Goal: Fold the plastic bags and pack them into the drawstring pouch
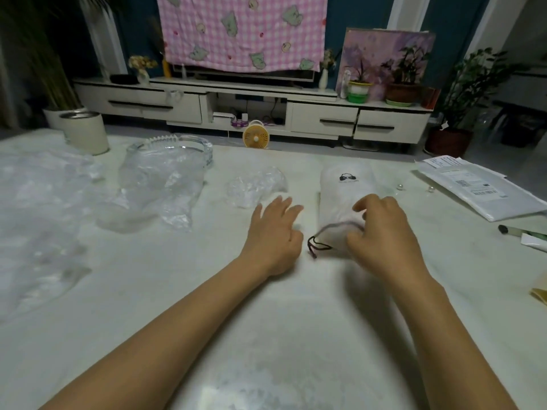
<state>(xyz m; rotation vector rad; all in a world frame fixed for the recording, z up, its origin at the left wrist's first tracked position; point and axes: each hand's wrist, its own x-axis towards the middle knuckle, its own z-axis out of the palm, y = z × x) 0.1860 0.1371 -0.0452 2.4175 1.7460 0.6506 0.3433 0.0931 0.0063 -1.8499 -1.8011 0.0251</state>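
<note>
A white drawstring pouch (344,190) with a small black logo lies on the pale table, its mouth toward me and its dark cord (318,247) trailing out to the left. My right hand (381,232) grips the pouch at its mouth end, fingers curled over the fabric. My left hand (273,235) rests flat on the table just left of the pouch, fingers spread and holding nothing. A crumpled clear plastic bag (256,186) lies beyond my left hand. A larger clear bag (161,187) sits further left, and more clear plastic (38,232) covers the table's left side.
A glass ashtray (192,145) and a cream canister (85,133) stand at the back left. A white mailer envelope (485,190) lies at the right, with a pen (521,232) nearer me. Two small pearls (400,187) lie beside the pouch.
</note>
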